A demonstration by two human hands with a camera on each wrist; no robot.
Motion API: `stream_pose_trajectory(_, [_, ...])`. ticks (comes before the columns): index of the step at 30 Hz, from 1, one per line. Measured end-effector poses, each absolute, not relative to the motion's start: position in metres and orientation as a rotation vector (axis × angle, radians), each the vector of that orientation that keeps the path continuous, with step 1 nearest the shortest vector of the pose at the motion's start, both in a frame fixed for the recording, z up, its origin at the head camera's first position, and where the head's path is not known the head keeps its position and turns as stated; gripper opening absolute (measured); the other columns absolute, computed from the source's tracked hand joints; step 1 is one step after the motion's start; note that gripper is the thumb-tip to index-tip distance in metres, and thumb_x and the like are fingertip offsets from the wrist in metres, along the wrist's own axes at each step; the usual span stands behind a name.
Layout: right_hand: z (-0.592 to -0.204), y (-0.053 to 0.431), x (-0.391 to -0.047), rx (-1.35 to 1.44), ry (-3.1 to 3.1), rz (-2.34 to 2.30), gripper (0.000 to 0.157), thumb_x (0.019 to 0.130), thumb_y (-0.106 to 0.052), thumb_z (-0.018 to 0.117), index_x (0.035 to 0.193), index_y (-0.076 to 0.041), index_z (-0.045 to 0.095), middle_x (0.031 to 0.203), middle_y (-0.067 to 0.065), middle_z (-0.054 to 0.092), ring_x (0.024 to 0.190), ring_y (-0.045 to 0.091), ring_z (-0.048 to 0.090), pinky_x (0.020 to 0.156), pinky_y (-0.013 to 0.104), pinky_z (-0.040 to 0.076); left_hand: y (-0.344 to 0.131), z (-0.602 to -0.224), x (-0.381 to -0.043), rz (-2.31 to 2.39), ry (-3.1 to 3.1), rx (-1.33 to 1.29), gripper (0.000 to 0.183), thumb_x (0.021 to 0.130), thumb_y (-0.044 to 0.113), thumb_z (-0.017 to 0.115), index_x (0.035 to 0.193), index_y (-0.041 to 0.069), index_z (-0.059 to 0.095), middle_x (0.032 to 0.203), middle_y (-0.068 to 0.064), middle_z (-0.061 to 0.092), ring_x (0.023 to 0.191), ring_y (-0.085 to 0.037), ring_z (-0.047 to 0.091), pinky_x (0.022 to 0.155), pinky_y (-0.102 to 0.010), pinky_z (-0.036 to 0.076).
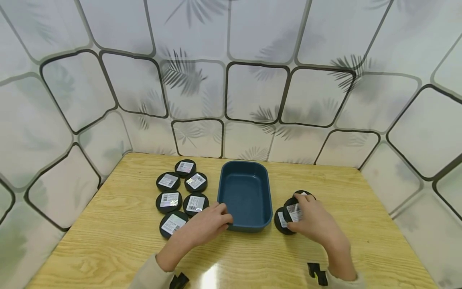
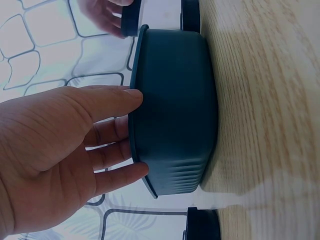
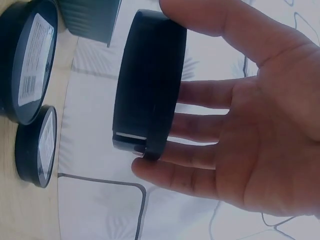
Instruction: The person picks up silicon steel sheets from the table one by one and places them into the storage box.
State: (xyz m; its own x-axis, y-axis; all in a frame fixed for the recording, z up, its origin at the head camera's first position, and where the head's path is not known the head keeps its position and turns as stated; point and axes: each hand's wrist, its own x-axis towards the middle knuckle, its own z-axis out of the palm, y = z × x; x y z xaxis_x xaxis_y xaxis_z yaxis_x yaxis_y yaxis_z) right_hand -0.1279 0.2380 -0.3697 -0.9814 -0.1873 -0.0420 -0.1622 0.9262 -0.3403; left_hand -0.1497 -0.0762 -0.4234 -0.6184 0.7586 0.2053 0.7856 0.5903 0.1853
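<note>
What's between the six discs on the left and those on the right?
The blue bin lies between them, with the left hand at its near left corner; the head view shows it.

A screened-off nook (home or studio, I can't tell): a leaf-printed curtain [image 1: 202, 100] rises behind the far edge of a wood-grain surface [image 1: 108, 220].

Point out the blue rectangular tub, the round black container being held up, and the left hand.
Blue rectangular tub [image 1: 244, 197]: head view, on its bare inner floor.
Held round black container [image 3: 149, 82]: right wrist view, on its side wall.
Left hand [image 2: 67, 145]: left wrist view, on the palm.
</note>
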Motion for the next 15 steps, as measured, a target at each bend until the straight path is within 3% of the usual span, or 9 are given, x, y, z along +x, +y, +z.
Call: stream_pose_trajectory(15, [-0.374, 0.214, -0.127, -0.343, 3.062, -0.548, 0.08, 0.078, -0.026, 0.079, 0.144, 0.002, 0.043, 0.139, 0.026, 0.047, 0.124, 0.049, 0.044, 0.088, 0.057, 0.048, -0.077, -0.423, -0.15, -0.4, -2.75, -1.309, 0.007, 0.092, 0.016, 0.071, 0.098, 0.019, 0.071, 0.089, 0.004, 0.052, 0.08, -0.01, 0.045, 0.072, -0.023, 0.045])
